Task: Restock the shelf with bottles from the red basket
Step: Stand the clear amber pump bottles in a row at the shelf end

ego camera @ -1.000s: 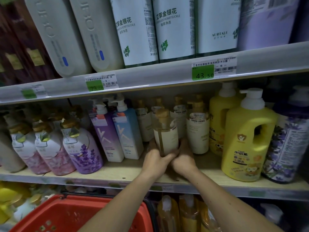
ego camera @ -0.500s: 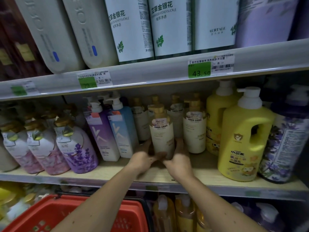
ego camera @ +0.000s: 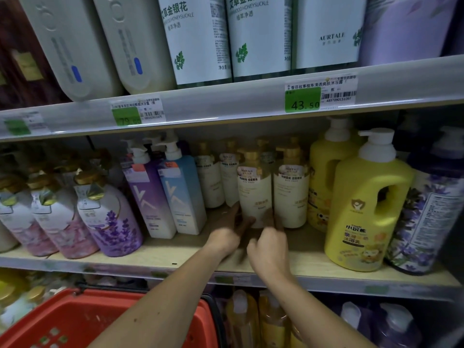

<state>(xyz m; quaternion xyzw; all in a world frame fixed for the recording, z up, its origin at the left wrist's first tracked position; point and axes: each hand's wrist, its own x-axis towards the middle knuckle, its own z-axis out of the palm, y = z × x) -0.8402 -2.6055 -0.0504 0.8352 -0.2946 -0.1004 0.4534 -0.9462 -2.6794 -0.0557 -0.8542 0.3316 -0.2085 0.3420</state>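
Note:
A cream bottle with a gold cap (ego camera: 254, 194) stands upright on the middle shelf (ego camera: 175, 254), next to a matching bottle (ego camera: 291, 197) on its right. My left hand (ego camera: 226, 238) is at its lower left, fingers spread and blurred against its base. On the lower right, the fingers of my right hand (ego camera: 270, 244) reach to the base. Neither hand wraps around the bottle. The red basket (ego camera: 75, 320) hangs at the bottom left under my left forearm; its contents are hidden.
More cream bottles (ego camera: 209, 182) stand behind. Purple and blue pump bottles (ego camera: 165, 197) stand left, a big yellow jug (ego camera: 364, 209) right. Bare shelf board lies in front of the bottle. The upper shelf edge (ego camera: 226, 101) hangs low overhead.
The cream bottle went from tilted in both hands to upright on the shelf, further back. My hands have loosened and slid down to its base.

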